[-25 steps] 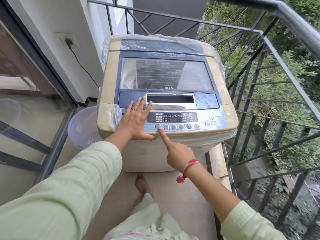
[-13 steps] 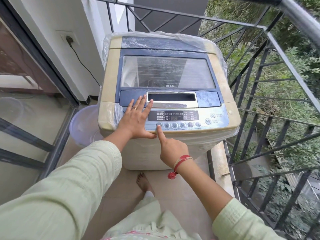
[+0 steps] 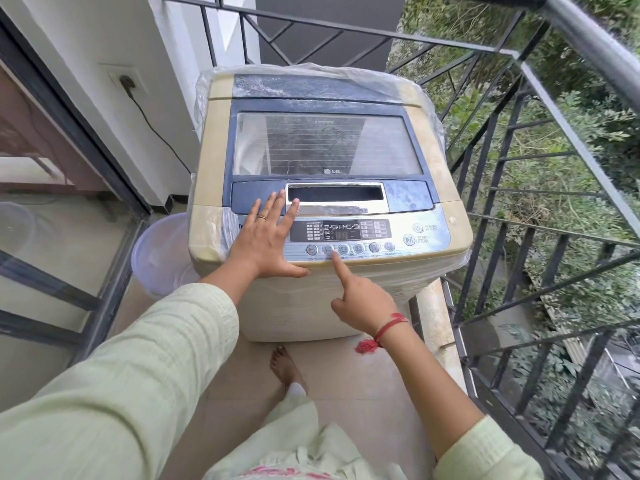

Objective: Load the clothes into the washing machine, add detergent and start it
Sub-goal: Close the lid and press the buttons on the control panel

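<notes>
A beige and blue top-loading washing machine (image 3: 325, 143) wrapped in clear plastic stands in front of me with its glass lid closed. My left hand (image 3: 266, 237) rests flat with spread fingers on the machine's front left, beside the control panel (image 3: 363, 233). My right hand (image 3: 360, 299) points its straight index finger, the other fingers curled; its tip touches the panel's row of round buttons (image 3: 349, 249), at the second from the left. Red digits glow on the small display. No clothes or detergent show.
A pale plastic tub (image 3: 156, 254) sits on the floor left of the machine. A black metal railing (image 3: 519, 168) closes the narrow balcony on the right and behind. A glass sliding door (image 3: 52, 237) runs along the left. The power cord (image 3: 152, 126) hangs from a wall socket.
My right index fingertip has shifted a little right along the button row, from the first button to the second. My left hand has stayed flat in place.
</notes>
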The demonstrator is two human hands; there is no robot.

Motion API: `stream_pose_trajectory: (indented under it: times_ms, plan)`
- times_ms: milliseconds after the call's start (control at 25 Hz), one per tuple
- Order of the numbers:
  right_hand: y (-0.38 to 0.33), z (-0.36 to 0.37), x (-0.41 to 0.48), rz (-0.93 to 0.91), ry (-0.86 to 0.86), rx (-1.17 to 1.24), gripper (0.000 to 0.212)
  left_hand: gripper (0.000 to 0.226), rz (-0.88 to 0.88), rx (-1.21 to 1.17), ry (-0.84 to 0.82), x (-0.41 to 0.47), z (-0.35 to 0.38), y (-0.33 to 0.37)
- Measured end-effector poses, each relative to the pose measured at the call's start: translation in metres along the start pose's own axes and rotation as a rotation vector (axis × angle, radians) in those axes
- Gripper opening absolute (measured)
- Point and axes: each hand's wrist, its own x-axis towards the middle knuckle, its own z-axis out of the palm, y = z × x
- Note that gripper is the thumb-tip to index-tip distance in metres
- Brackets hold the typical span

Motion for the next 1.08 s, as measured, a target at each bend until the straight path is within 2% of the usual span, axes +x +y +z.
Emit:
stream_pose_trajectory:
  times_ms: [200, 400, 640, 840, 1080]
  plan:
    - [0.023, -0.005, -0.005, 0.146, 0.08, -0.06, 0.085, 0.131, 0.001, 0.005, -0.012, 0.0, 0.0, 0.0]
    - [0.02, -0.001, 0.001, 0.166, 0.083, -0.095, 0.087, 0.132, 0.0, 0.0, -0.017, 0.0, -0.001, 0.0]
    - [0.032, -0.018, 0.01, 0.123, -0.057, -0.004, 0.084, 0.132, -0.004, -0.01, -0.008, -0.001, 0.0, 0.0]
    - [0.042, -0.015, -0.003, 0.176, 0.025, -0.085, 0.088, 0.132, -0.005, -0.005, -0.006, 0.0, -0.001, 0.0]
    - [0.045, -0.014, -0.001, 0.193, 0.021, -0.158, 0.089, 0.132, 0.0, -0.01, 0.0, -0.001, -0.001, 0.0]
